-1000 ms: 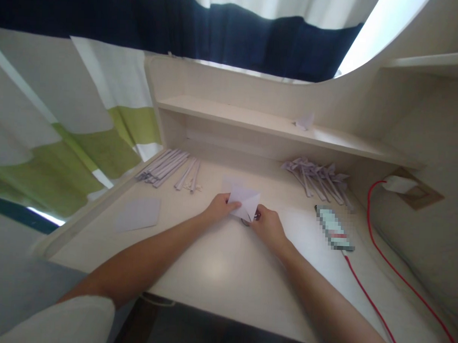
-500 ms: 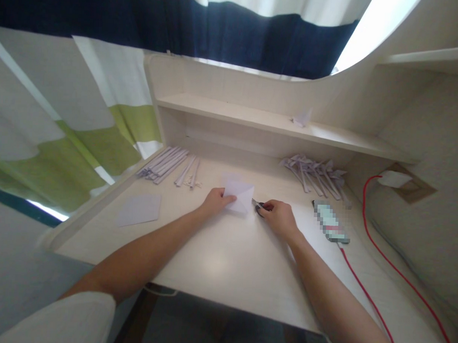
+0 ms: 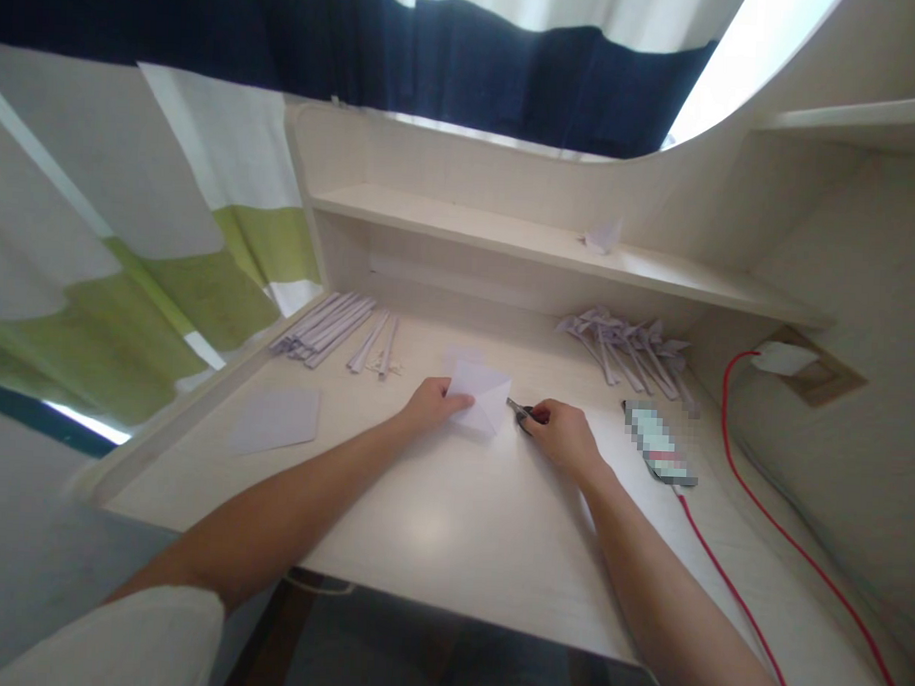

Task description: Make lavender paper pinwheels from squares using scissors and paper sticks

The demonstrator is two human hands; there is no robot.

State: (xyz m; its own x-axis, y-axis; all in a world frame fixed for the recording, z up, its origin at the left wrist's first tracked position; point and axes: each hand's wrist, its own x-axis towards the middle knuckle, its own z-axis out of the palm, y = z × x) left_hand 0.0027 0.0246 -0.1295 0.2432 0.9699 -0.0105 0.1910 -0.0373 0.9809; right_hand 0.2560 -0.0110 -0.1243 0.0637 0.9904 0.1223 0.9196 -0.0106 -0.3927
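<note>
A square white sheet of paper (image 3: 487, 396) with creases is pinched at its left edge by my left hand (image 3: 434, 404), the thumb lying on top. My right hand (image 3: 560, 435) is closed around a small pair of scissors (image 3: 520, 413) with dark handles. The scissors' tip points left, close to the paper's right edge; whether blade and paper touch is hard to tell. Another pale piece of paper (image 3: 463, 355) lies on the desk just behind the held sheet.
White sheets (image 3: 279, 420) lie at the left, with rolled paper sticks (image 3: 327, 328) behind them. Paper pinwheels (image 3: 627, 344) are heaped at the back right. A phone (image 3: 658, 442) with a red cable (image 3: 734, 593) lies right of my right hand. A folded paper piece (image 3: 602, 236) stands on the shelf.
The scissors and my right hand have shifted very slightly right. The sheet in my left hand has turned and tilted a little, its right corner moving right.
</note>
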